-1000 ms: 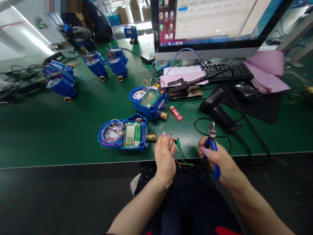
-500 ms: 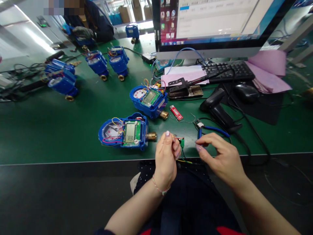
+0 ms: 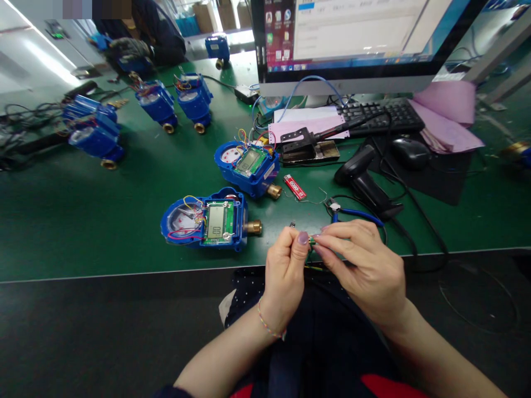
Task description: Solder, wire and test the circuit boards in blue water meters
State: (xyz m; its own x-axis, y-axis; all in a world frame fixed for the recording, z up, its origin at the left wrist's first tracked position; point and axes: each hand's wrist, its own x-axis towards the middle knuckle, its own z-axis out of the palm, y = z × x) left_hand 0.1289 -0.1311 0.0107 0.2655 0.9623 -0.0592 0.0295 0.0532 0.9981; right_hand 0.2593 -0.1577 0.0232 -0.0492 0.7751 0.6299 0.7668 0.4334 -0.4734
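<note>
At the front edge of the green bench my left hand is closed in a pinch on a small green piece with thin wires. From the other side, the thumb and fingers of my right hand also close on it. Fingers cover most of this piece, and a yellow-green wire hangs below. To the left lies an opened blue water meter with a lit-free LCD board, loose wires and a brass fitting. A second opened meter sits behind it. Blue-handled cutters lie just beyond my right fingers.
A red-labelled battery, a black barcode scanner and a soldering iron holder lie ahead. A monitor, keyboard and mouse stand behind. More blue meters are at left; a gloved person works beyond.
My right hand has moved left and its fingers have closed on the small green piece. My left hand still grips it, with the thumb now turned toward the right hand.
</note>
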